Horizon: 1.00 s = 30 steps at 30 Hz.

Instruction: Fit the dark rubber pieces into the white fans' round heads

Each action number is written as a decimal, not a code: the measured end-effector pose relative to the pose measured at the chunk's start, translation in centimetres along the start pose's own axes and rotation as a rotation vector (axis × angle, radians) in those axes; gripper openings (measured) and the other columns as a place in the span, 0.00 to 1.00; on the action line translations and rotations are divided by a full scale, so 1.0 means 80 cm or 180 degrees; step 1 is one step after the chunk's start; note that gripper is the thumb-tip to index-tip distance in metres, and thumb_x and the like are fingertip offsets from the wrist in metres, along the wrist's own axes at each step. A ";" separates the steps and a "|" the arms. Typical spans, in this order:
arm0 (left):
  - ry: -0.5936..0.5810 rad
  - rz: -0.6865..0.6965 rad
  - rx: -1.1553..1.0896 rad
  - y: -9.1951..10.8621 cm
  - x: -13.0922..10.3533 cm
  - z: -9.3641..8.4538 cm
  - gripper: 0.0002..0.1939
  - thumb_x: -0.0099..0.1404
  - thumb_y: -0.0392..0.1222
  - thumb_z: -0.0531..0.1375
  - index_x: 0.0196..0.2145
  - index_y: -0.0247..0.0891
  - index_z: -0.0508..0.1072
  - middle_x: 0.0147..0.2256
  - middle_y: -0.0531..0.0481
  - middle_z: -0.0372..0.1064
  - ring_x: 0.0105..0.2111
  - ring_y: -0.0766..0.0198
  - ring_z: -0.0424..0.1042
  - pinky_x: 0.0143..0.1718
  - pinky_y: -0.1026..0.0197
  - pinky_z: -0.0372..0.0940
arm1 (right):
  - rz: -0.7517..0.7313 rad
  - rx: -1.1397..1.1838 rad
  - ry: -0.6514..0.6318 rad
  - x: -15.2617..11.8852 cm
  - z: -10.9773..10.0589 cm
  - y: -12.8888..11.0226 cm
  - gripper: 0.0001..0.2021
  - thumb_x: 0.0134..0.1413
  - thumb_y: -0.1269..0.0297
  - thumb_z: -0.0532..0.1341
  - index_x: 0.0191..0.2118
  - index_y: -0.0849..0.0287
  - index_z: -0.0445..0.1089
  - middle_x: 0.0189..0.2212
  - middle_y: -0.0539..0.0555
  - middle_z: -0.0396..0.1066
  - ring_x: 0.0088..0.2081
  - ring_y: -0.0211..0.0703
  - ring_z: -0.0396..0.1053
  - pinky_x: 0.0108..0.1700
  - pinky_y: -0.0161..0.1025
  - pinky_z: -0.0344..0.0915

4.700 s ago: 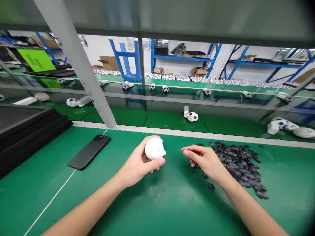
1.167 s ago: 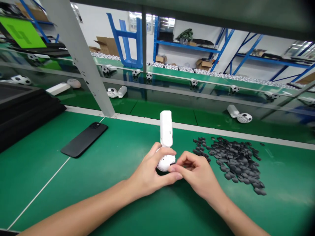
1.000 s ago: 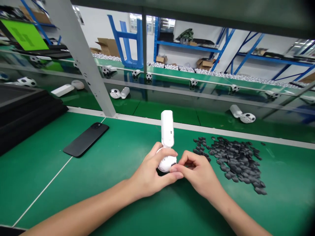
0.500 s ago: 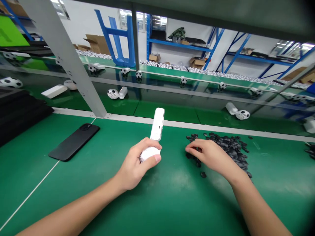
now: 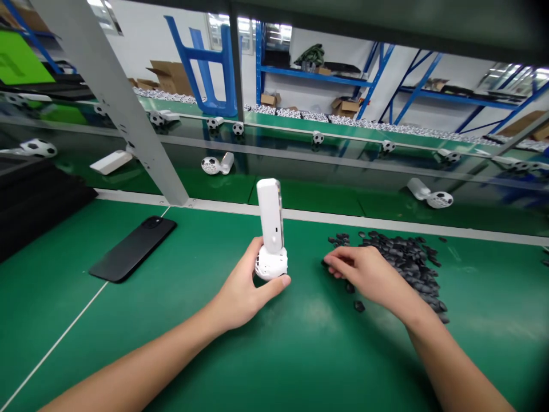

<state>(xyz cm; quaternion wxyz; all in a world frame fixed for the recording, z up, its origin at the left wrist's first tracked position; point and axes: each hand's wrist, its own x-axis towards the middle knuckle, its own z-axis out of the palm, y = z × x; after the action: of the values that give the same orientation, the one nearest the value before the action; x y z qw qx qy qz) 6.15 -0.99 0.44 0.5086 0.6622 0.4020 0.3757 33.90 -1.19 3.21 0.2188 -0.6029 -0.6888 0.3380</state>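
A white device [image 5: 271, 220], with a long flat body above a rounded, perforated head, is held at its head by my left hand [image 5: 242, 289]. The long body points up and away from me. To the right, my right hand [image 5: 362, 269] pinches a small black piece [image 5: 325, 262] between thumb and fingertips. Beside and behind that hand lies a spread pile of small black pieces [image 5: 405, 257]. A few loose ones lie nearer to me, one of them [image 5: 359, 306] below the right hand.
A black phone [image 5: 134, 249] lies on the green table [image 5: 206, 366] at the left. A grey post [image 5: 150, 149] rises at the table's far rail. Beyond it, a green belt [image 5: 300, 197] carries white devices with football-patterned heads. Black stacked material [image 5: 38, 206] sits far left.
The device in my left hand has turned, its long body now more upright. My right hand has drawn slightly off the pile with a black piece. Devices on the near belt have shifted right.
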 end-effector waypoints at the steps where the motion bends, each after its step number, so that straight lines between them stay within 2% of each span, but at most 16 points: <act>1: -0.0034 0.0025 0.0034 -0.002 0.001 0.002 0.28 0.68 0.48 0.65 0.61 0.42 0.64 0.51 0.43 0.69 0.48 0.54 0.70 0.52 0.53 0.65 | 0.0040 0.0521 -0.0024 -0.001 0.006 -0.007 0.15 0.66 0.51 0.63 0.38 0.57 0.79 0.34 0.56 0.81 0.35 0.49 0.80 0.35 0.39 0.73; 4: -0.0174 0.0101 0.0094 -0.001 0.000 0.008 0.26 0.69 0.46 0.65 0.60 0.43 0.64 0.51 0.44 0.68 0.49 0.54 0.70 0.52 0.53 0.66 | 0.0164 0.1809 -0.0166 -0.007 0.027 -0.030 0.16 0.59 0.49 0.70 0.40 0.59 0.78 0.34 0.57 0.82 0.36 0.49 0.81 0.39 0.40 0.77; 8: -0.0345 0.0083 0.0221 0.005 -0.005 0.016 0.24 0.69 0.43 0.64 0.60 0.45 0.63 0.50 0.46 0.67 0.43 0.58 0.70 0.45 0.56 0.67 | 0.0216 0.2275 -0.0424 -0.012 0.051 -0.045 0.14 0.58 0.53 0.72 0.36 0.60 0.78 0.30 0.55 0.81 0.33 0.44 0.80 0.37 0.36 0.77; 12: -0.0350 0.0251 0.0340 0.008 -0.007 0.016 0.25 0.68 0.36 0.62 0.60 0.48 0.63 0.53 0.47 0.64 0.47 0.58 0.69 0.49 0.56 0.67 | 0.0294 0.2424 -0.0559 -0.012 0.063 -0.040 0.13 0.56 0.56 0.74 0.37 0.61 0.79 0.29 0.55 0.81 0.31 0.42 0.80 0.35 0.34 0.76; 15: -0.0324 0.0362 0.0402 0.008 -0.007 0.015 0.27 0.64 0.32 0.62 0.59 0.47 0.64 0.53 0.47 0.63 0.49 0.57 0.69 0.49 0.56 0.67 | 0.0276 0.2399 -0.0391 -0.012 0.070 -0.039 0.13 0.53 0.57 0.75 0.37 0.61 0.79 0.28 0.54 0.80 0.30 0.42 0.79 0.34 0.35 0.75; 19: -0.0209 0.0264 0.0443 0.011 -0.010 0.019 0.29 0.60 0.40 0.69 0.57 0.46 0.65 0.52 0.48 0.64 0.48 0.56 0.69 0.46 0.56 0.67 | 0.0170 0.2118 -0.0132 -0.018 0.077 -0.047 0.12 0.52 0.58 0.76 0.38 0.59 0.80 0.29 0.53 0.80 0.31 0.44 0.77 0.35 0.37 0.74; 23: -0.0027 0.0074 0.0506 0.011 -0.016 0.024 0.26 0.61 0.49 0.71 0.53 0.46 0.68 0.50 0.49 0.65 0.47 0.56 0.70 0.48 0.55 0.66 | 0.0176 0.2020 -0.0163 -0.020 0.077 -0.054 0.12 0.51 0.59 0.76 0.41 0.57 0.81 0.33 0.53 0.81 0.38 0.51 0.78 0.40 0.41 0.74; 30: 0.0034 0.0185 0.0589 0.012 -0.019 0.022 0.22 0.61 0.45 0.71 0.51 0.46 0.71 0.47 0.50 0.66 0.44 0.58 0.71 0.46 0.57 0.66 | 0.0146 0.1972 -0.0345 -0.018 0.081 -0.051 0.08 0.55 0.64 0.71 0.40 0.59 0.80 0.32 0.53 0.80 0.43 0.54 0.78 0.45 0.43 0.73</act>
<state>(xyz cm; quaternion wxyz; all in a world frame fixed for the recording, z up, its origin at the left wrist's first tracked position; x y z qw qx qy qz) 7.32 -3.20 0.87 0.4320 0.7157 0.4183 0.3551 26.78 -4.12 1.96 0.3473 -0.5041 -0.5499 0.5682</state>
